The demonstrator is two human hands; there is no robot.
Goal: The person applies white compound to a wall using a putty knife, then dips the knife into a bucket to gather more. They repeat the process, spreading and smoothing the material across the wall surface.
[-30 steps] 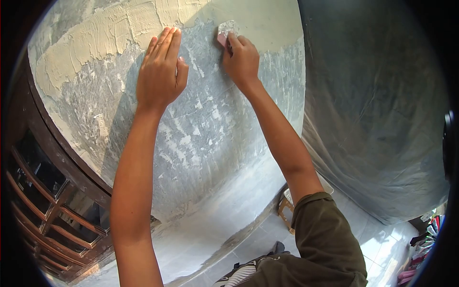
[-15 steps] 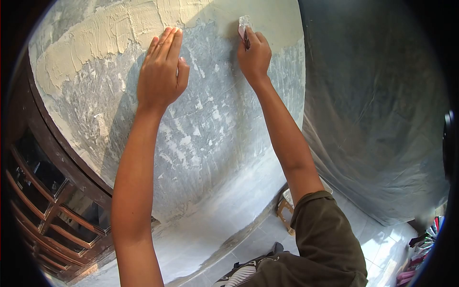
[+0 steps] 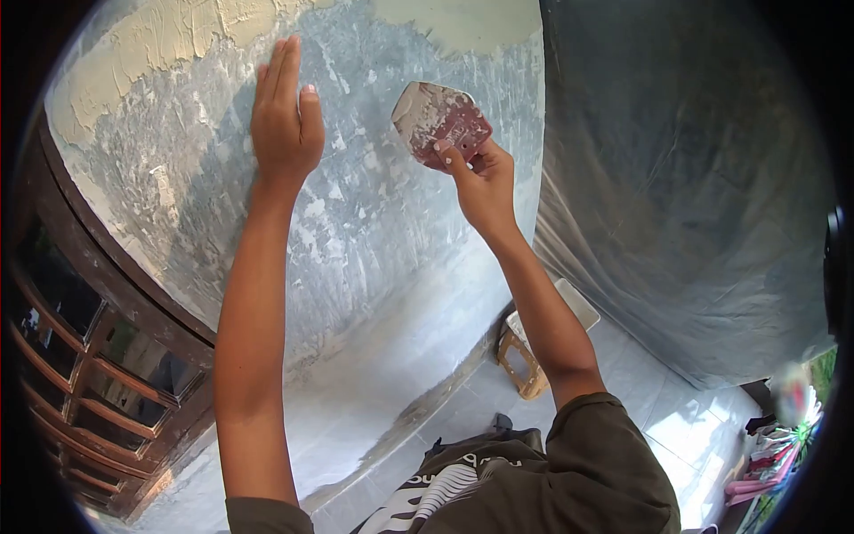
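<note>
My left hand [image 3: 287, 125] lies flat on the grey, patchy wall [image 3: 356, 240], its fingers stretched upward just under a band of cream plaster [image 3: 178, 40]. Nothing is held in it. To the right, my right hand [image 3: 485, 182] grips a reddish scraper [image 3: 442, 125] by its lower edge, with the thumb on the near face. Whitish plaster smears cover much of the scraper's broad face. Smoother plaster [image 3: 471, 25] coats the wall above the scraper.
A wooden window frame [image 3: 133, 383] with panes stands at the lower left. Dark sheeting [image 3: 685, 178] hangs on the right. On the tiled floor [image 3: 640, 383] are a small stool [image 3: 520, 365] with a white tray [image 3: 578, 307], and colourful items [image 3: 774, 463] at the lower right.
My right hand has come down from the upper wall, and the scraper has turned so its broad face shows. My left hand appears slightly lower and further left as the view has shifted.
</note>
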